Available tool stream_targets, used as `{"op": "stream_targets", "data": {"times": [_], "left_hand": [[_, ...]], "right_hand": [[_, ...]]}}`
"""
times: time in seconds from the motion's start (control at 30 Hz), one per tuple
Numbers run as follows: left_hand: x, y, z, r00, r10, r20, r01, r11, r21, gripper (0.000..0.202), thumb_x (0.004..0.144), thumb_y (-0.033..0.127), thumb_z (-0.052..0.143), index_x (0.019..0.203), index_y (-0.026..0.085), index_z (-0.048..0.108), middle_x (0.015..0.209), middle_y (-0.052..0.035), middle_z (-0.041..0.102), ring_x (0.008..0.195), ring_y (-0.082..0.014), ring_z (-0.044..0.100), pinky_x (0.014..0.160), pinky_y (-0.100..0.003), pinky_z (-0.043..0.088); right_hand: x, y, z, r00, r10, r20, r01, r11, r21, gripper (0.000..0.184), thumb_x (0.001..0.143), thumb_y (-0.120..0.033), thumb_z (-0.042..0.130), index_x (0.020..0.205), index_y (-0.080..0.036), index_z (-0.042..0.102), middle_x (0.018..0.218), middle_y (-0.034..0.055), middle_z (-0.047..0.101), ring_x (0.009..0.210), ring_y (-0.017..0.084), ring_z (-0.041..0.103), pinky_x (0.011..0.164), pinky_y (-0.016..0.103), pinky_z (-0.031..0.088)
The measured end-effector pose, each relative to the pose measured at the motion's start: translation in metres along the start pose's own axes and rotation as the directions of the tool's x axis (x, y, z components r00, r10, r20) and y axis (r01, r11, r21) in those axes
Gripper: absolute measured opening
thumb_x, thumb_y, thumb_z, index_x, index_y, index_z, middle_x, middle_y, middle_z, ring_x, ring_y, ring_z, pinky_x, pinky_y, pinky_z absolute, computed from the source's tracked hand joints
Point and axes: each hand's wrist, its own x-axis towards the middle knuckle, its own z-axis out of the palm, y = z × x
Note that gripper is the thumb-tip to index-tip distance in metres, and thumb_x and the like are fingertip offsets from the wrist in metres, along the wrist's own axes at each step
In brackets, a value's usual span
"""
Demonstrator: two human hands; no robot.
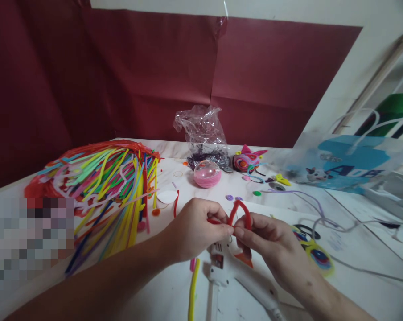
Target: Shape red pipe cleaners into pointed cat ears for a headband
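Observation:
A red pipe cleaner, bent into a pointed loop, is pinched between both hands above the table. My left hand is closed on one end near the base of the loop. The fingers of my right hand grip its other side, close to the left fingertips. Just below the hands lies a white glue gun, partly hidden by them. An orange piece shows beside it. A yellow pipe cleaner lies to the left of the glue gun.
Many coloured pipe cleaners spread from a red wrapper at left. Farther back stand a clear-and-pink ball, a clear plastic bag and a pink craft figure. A yellow piece with large eyes and a printed bag are right.

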Motion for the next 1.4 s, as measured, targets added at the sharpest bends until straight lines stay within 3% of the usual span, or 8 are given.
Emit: {"op": "stream_targets", "data": {"times": [0.13, 0.47, 0.83, 1.07, 1.4], "left_hand": [[0.002, 0.000, -0.001, 0.997, -0.046, 0.056, 0.049, 0.998, -0.047, 0.011, 0.064, 0.024, 0.059, 0.061, 0.014, 0.055, 0.054, 0.0034, 0.048, 0.051, -0.0088, 0.043, 0.048, -0.021, 0.032], [0.002, 0.004, -0.003, 0.994, 0.008, -0.111, -0.011, 1.000, -0.027, 0.008, 0.065, 0.020, 0.057, 0.061, 0.014, 0.056, 0.055, 0.0034, 0.049, 0.053, -0.0085, 0.043, 0.050, -0.020, 0.032], [0.002, 0.003, -0.001, 0.996, -0.030, -0.088, 0.023, 0.997, -0.080, 0.011, 0.066, 0.024, 0.059, 0.066, 0.013, 0.057, 0.059, 0.0014, 0.052, 0.055, -0.0097, 0.044, 0.052, -0.022, 0.034], [0.000, 0.000, 0.002, 0.995, -0.018, -0.098, 0.014, 0.999, -0.045, 0.011, 0.067, 0.024, 0.057, 0.063, 0.014, 0.055, 0.056, 0.0020, 0.050, 0.054, -0.0094, 0.044, 0.050, -0.021, 0.034], [-0.003, 0.000, 0.006, 0.998, -0.028, -0.048, 0.023, 0.993, -0.115, 0.011, 0.064, 0.021, 0.059, 0.059, 0.013, 0.053, 0.055, 0.0026, 0.049, 0.052, -0.0082, 0.043, 0.050, -0.021, 0.033]], "right_hand": [[-0.001, 0.001, -0.001, 1.000, 0.000, 0.003, 0.000, 1.000, 0.018, 0.026, 0.067, -0.035, 0.069, 0.055, -0.014, 0.059, 0.046, -0.0034, 0.049, 0.043, 0.008, 0.040, 0.042, 0.020, 0.033], [0.004, 0.009, -0.003, 0.998, 0.058, 0.029, -0.062, 0.980, 0.190, 0.018, 0.065, -0.029, 0.073, 0.070, -0.014, 0.065, 0.060, -0.0007, 0.059, 0.047, 0.009, 0.050, 0.046, 0.021, 0.043], [0.003, 0.008, 0.000, 0.998, 0.058, -0.008, -0.055, 0.980, 0.189, 0.023, 0.067, -0.031, 0.071, 0.056, -0.013, 0.063, 0.050, 0.0011, 0.061, 0.040, 0.010, 0.051, 0.046, 0.023, 0.042], [0.003, 0.012, 0.001, 0.998, 0.043, 0.040, -0.051, 0.971, 0.233, 0.015, 0.070, -0.026, 0.071, 0.067, -0.014, 0.063, 0.055, -0.0009, 0.061, 0.045, 0.009, 0.052, 0.048, 0.021, 0.042], [0.001, 0.013, 0.001, 1.000, 0.022, 0.014, -0.025, 0.960, 0.279, 0.019, 0.067, -0.028, 0.072, 0.059, -0.014, 0.064, 0.048, -0.0009, 0.059, 0.042, 0.008, 0.049, 0.042, 0.019, 0.040]]}}
